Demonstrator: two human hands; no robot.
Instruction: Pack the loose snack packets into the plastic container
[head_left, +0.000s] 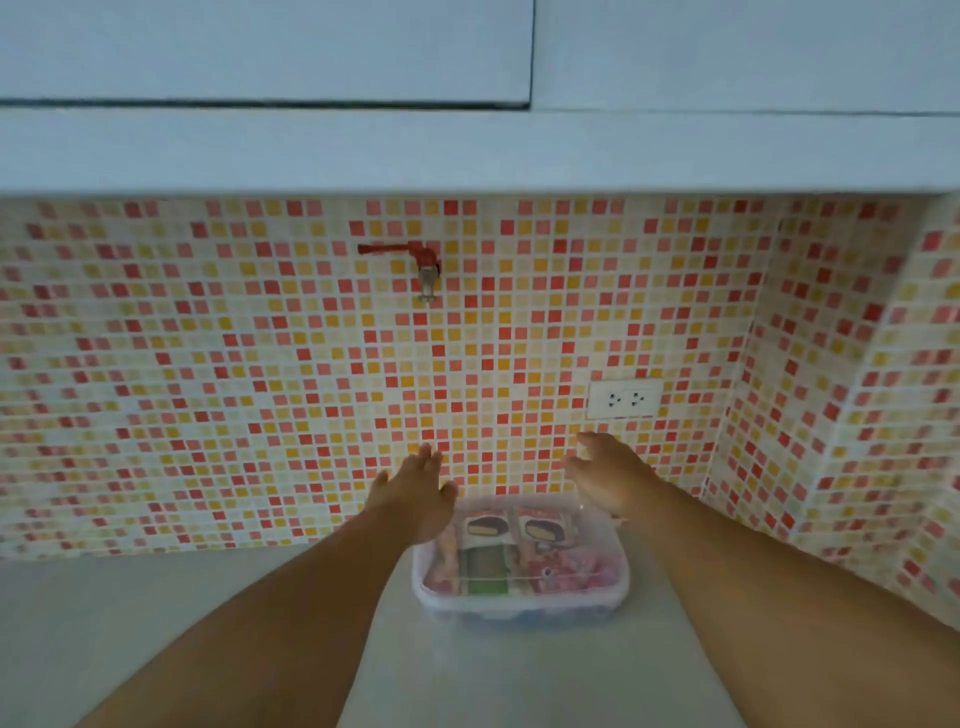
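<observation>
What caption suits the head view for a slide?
Both open hands, left and right, hover over a snack-filled container on the counter.

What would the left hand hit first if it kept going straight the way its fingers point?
Probably the tiled wall. The left hand points forward and up, past the container's far left corner, with nothing visible between. Depth is unclear.

A pale grey countertop (182, 623) runs up to the tiled wall. On it sits one clear plastic container (519, 608); snack packets (540, 530) fill it.
</observation>
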